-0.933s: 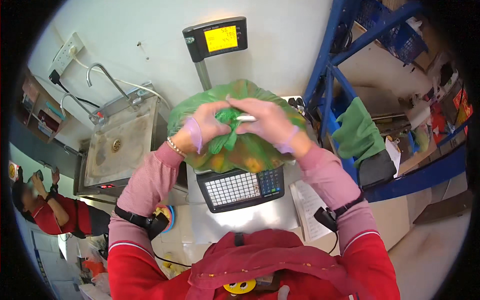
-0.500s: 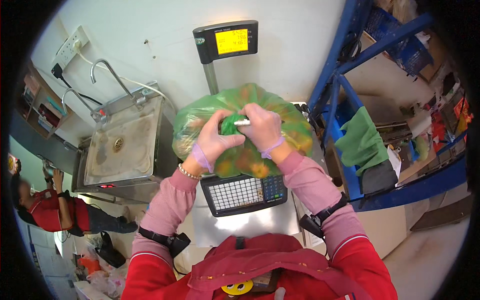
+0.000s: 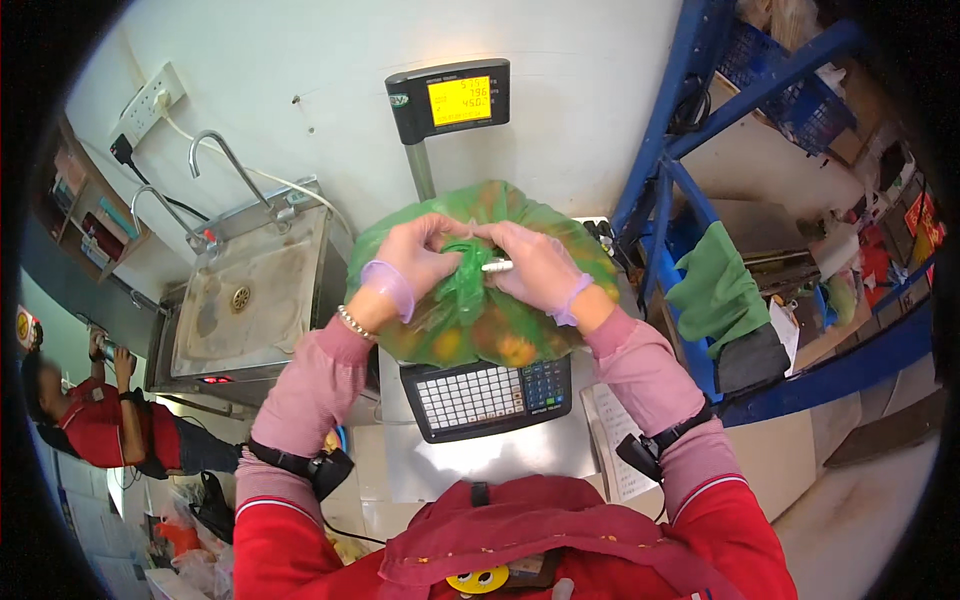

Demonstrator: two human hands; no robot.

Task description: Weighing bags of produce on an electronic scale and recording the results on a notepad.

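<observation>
A bulging green plastic bag (image 3: 480, 335) rests on the weighing scale, with round orange and reddish produce showing through it. My left hand (image 3: 412, 262), in a thin clear glove, pinches the gathered top of the bag. Gripping the other side of that twisted neck is my right hand (image 3: 538, 262), gloved the same way. A white pen (image 3: 496, 266) sticks out from under the right fingers, pointing toward the bag's neck. Green folds hang down between both hands. The fingertips are partly hidden in the plastic.
The scale's keypad (image 3: 488, 395) lies in front of the bag, its lit display (image 3: 460, 100) behind. A metal sink (image 3: 245, 290) stands left; a blue rack (image 3: 700, 200) with a green cloth (image 3: 718, 290) stands right. Another person (image 3: 110, 420) is at far left. A written sheet (image 3: 622, 445) lies near my right forearm.
My hands have moved slightly apart, and the bag's gathered neck has been drawn out into folds hanging toward me. The scale's displayed reading has changed.
</observation>
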